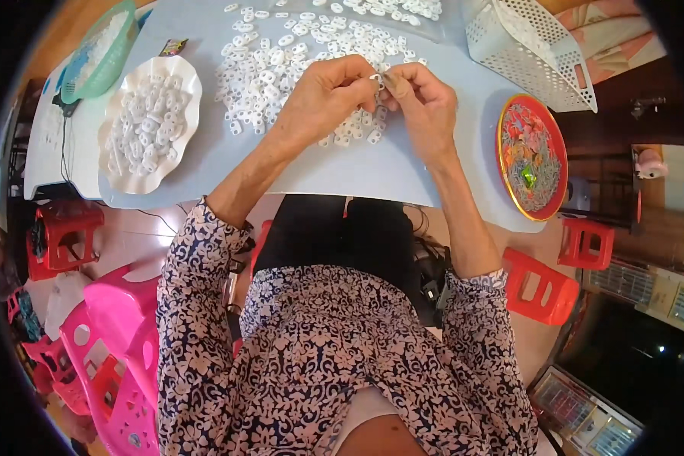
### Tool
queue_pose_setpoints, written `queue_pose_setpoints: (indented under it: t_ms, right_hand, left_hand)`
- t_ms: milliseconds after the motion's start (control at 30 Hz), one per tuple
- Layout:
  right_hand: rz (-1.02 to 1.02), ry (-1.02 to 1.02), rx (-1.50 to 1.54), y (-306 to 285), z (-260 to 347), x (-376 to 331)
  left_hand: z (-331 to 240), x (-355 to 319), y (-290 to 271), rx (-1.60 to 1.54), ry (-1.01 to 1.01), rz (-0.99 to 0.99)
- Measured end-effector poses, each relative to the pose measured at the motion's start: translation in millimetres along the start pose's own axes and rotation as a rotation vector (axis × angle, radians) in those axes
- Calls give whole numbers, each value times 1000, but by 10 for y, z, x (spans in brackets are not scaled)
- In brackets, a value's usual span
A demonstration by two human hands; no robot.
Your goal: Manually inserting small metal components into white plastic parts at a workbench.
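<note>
My left hand [328, 93] is closed in a pinch on a small white oval plastic piece with holes [378, 80]. Close against it, my right hand [424, 106] has its thumb and index finger pressed together at the same piece; whatever lies between those fingertips is too small to make out. Beneath and behind both hands spreads a loose pile of similar white pieces [262, 80] on the pale blue table [311, 173]. To the left, a cream dish with a wavy rim [115, 176] holds many more of them.
At the right table edge sits a red plate with a gold rim [564, 171], filled with small grey parts. A white perforated basket [501, 57] stands behind it. A green basket [80, 87] and a small dark packet [173, 47] are at the far left. Red stools [539, 287] flank me.
</note>
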State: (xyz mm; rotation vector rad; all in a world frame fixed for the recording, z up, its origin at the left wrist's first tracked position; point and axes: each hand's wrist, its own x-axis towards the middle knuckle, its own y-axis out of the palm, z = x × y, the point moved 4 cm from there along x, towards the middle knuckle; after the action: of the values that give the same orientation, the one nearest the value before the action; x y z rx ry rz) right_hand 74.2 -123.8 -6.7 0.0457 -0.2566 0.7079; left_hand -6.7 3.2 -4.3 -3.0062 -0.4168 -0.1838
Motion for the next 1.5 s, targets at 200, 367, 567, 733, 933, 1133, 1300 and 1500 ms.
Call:
queue_pose_setpoints:
  t_ms: [200, 367, 567, 733, 933, 1133, 1300, 1500]
  right_hand:
    - [-45, 14, 26, 45, 20, -2]
    - [-34, 45, -1, -30, 41, -32]
    - [-1, 90, 162, -2, -27, -13]
    - [17, 117, 119, 22, -11, -28]
    - [26, 94, 211, 3, -80, -10]
    - [46, 73, 179, 24, -55, -15]
    - [46, 60, 165, 10, -84, -17]
    - [38, 41, 186, 31, -9, -12]
  left_hand:
    - [6, 3, 11, -36, 13, -4]
    - [7, 6, 46, -45, 25, -5]
    - [-82, -19, 2, 10, 22, 61]
    - [-169, -26, -185, 396, 324, -162]
    - [-188, 1, -745, 1156, 333, -332]
    - [-2, 66, -811, 1155, 314, -201]
    - [-60, 36, -703, 996, 371, -182]
    - [-91, 18, -568, -87, -127, -97]
